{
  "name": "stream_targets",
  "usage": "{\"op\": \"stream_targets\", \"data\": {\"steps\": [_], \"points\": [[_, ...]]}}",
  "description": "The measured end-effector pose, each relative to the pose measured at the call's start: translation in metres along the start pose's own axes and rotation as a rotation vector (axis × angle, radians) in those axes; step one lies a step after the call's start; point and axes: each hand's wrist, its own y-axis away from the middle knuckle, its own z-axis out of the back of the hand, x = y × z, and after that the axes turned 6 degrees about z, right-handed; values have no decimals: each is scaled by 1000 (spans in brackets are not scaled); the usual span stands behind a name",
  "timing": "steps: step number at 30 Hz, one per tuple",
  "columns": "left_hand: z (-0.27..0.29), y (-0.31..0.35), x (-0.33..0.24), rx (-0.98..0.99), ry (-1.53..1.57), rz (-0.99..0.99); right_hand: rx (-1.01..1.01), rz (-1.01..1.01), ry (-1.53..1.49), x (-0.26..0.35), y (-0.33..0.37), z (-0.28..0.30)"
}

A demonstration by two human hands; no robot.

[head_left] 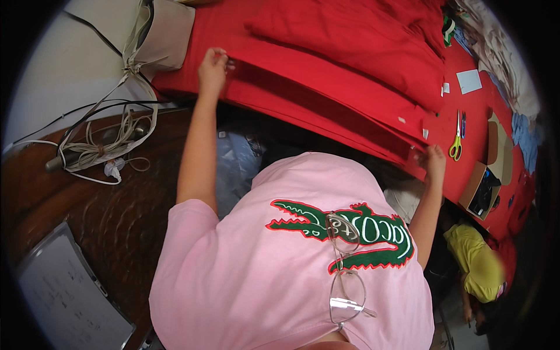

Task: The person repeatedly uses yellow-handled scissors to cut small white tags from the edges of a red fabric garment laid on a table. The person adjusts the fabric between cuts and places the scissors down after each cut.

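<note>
A red cloth (326, 69) lies across the table in front of me, its near edge lifted in a long line with dark shadow beneath. At the left end of that edge, my left hand (212, 70) is closed, thumb and fingers pinching the cloth. My right hand (434, 164) is also closed at the opposite end, slightly blurred, gripping the same edge. The arms are spread wide, and the edge stretches between the hands. More red cloth (361, 26) lies bunched in folds farther back.
Yellow-handled scissors (456, 143), a blue pen (464, 125), a white card (469, 81) and an open cardboard box (489, 169) lie right on the red-covered table. A beige bag (166, 38) and coiled cables (119, 137) are left. A person in yellow (472, 256) is at right.
</note>
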Motion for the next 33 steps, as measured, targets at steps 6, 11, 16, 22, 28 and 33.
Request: {"op": "stream_targets", "data": {"steps": [6, 11, 16, 22, 28, 33], "points": [[7, -70, -105, 548, 486, 110, 417, 336, -717, 120, -85, 7], [-108, -143, -110, 482, 517, -196, 132, 639, -605, 120, -164, -43], [-179, -125, -37, -91, -792, -711, 40, 734, -158, 99, -136, -90], [-141, 42, -55, 268, -236, -762, -424, 873, 561, 47, -97, 25], [-151, 178, 0, 413, -361, -549, -621, 354, 1091, -22, -70, 112], [-177, 211, 5, 271, -579, -702, -598, 431, 1235, -27, -71, 114]]}}
